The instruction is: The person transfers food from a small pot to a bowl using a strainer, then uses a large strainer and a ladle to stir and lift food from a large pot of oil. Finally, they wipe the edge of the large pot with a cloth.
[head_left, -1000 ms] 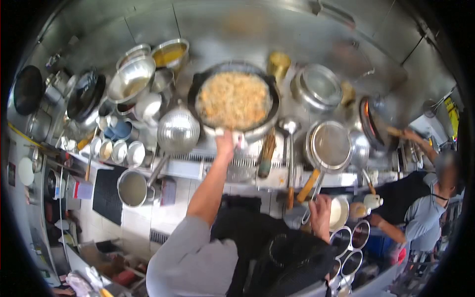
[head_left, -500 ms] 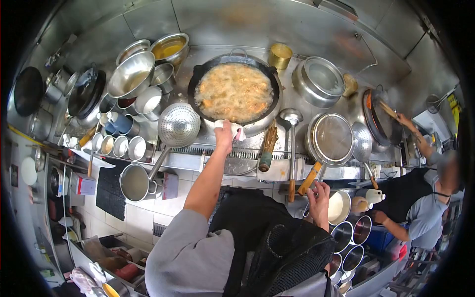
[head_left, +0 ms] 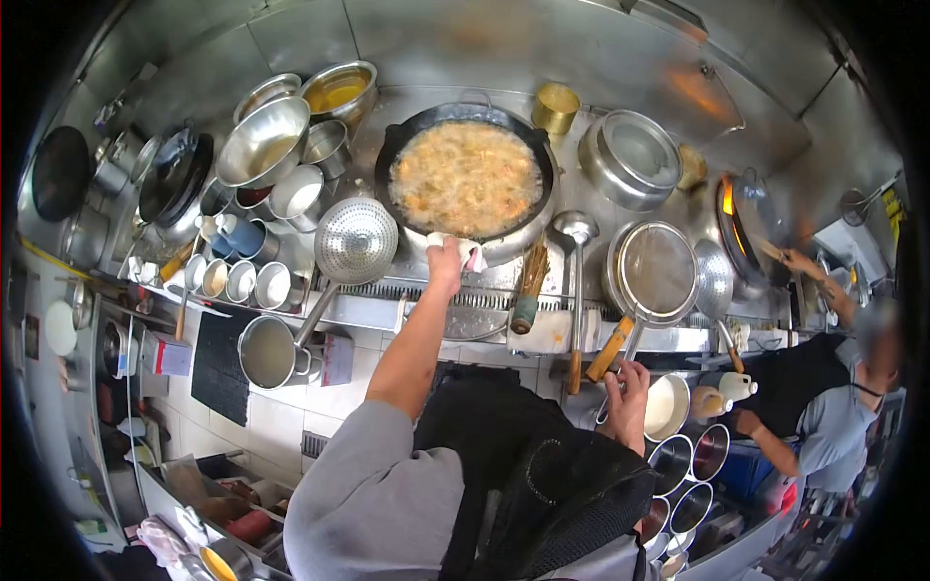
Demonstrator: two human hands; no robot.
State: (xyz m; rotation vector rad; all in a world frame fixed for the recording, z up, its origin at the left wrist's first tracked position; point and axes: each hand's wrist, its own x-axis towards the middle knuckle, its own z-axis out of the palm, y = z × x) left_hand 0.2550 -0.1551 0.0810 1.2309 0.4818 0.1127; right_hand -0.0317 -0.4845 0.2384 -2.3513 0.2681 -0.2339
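Left grip point(head_left: 446, 266): pinching a cloth point(head_left: 474, 255) at the wok point(head_left: 465, 112), on its near rim.
Wok: midway along the range point(head_left: 373, 312), behind its front edge.
Right grip point(head_left: 630, 392): curled beyond that edge; whether around anything, I can't tell.
Spill risk: a jerk or slipping cloth could slop bubbling liquid point(head_left: 465, 179) over me.

In the wok point(head_left: 548, 184), pale foam point(head_left: 465, 179) now bubbles over the food, whose pieces showed more plainly a second ago. At the neighbouring station, the flame point(head_left: 728, 197) along the edge of the co-worker's wok point(head_left: 751, 254) burns brighter and yellower than half a second ago, and a stronger orange glow point(head_left: 697, 87) shows on the back wall. The co-worker's hand point(head_left: 798, 261), raised half a second ago, has dropped lower, bringing the wooden handle point(head_left: 770, 250) down with it.
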